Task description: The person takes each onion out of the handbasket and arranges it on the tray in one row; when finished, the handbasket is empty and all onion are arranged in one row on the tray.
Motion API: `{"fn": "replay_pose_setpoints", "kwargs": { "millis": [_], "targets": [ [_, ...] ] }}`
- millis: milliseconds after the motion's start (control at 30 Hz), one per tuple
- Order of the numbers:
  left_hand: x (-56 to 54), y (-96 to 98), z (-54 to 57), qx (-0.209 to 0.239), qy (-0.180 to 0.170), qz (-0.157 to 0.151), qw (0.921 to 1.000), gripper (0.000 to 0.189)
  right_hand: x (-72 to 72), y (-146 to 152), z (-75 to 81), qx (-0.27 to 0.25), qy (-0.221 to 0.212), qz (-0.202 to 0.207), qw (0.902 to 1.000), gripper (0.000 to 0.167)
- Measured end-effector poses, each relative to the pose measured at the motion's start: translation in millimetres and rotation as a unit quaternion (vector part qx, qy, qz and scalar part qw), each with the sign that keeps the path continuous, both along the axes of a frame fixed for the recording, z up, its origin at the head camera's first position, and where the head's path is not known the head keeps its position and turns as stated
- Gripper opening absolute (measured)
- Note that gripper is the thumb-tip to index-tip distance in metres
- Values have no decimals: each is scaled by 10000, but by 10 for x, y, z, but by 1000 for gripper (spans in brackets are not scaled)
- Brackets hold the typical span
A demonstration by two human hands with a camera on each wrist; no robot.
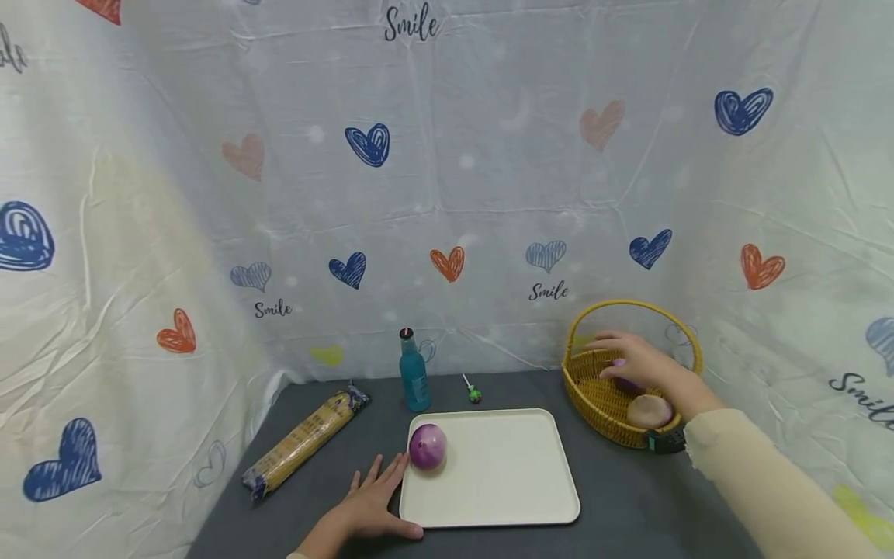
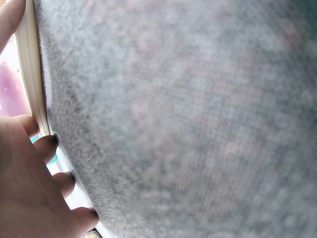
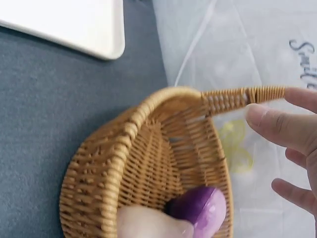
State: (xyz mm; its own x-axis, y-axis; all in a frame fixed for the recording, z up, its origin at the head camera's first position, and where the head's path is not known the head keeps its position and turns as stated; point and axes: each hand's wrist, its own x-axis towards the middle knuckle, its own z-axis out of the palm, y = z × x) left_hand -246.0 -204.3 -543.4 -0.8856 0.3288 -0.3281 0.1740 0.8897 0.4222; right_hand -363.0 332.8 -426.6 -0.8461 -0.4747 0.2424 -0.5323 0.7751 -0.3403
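Note:
My left hand (image 1: 373, 501) lies with fingers spread at the left edge of a cream tray (image 1: 499, 466), its thumb by the near corner. A purple onion (image 1: 427, 447) sits on the tray's left side, close to those fingertips. Over a wicker basket (image 1: 594, 400) at the right, my right hand (image 1: 639, 362) hovers with fingers loosely extended and nothing held. In the right wrist view its thumb is near the basket handle (image 3: 228, 101); whether they touch I cannot tell. Inside the basket lie a glossy purple vegetable (image 3: 203, 208) and a pale beige, rounded one (image 3: 151, 223).
A long packet of noodles (image 1: 307, 442) lies slanted on the dark tabletop (image 1: 335, 473) at the left. Behind the tray stands a blue bottle (image 1: 414, 373), with a green-headed lollipop (image 1: 473, 390) to its right. A heart-printed curtain (image 1: 447, 178) surrounds the back and sides.

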Motion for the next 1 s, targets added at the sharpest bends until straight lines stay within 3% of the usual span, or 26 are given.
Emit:
{"fn": "replay_pose_setpoints", "kwargs": {
  "millis": [167,400,600,1000],
  "targets": [
    [-3,28,-25,48,48,-72,10000,125,-82,164,-86,6,-156,-178,9997,52],
    [5,20,-26,79,156,-87,9998,125,-185,308,-132,145,-255,27,9996,48],
    [6,10,-21,38,126,-81,9999,125,-259,351,-183,365,-553,-93,9978,49],
    [-5,12,-6,-36,114,-75,9999,126,-247,399,-335,354,-1245,-387,9908,51]
  ]
}}
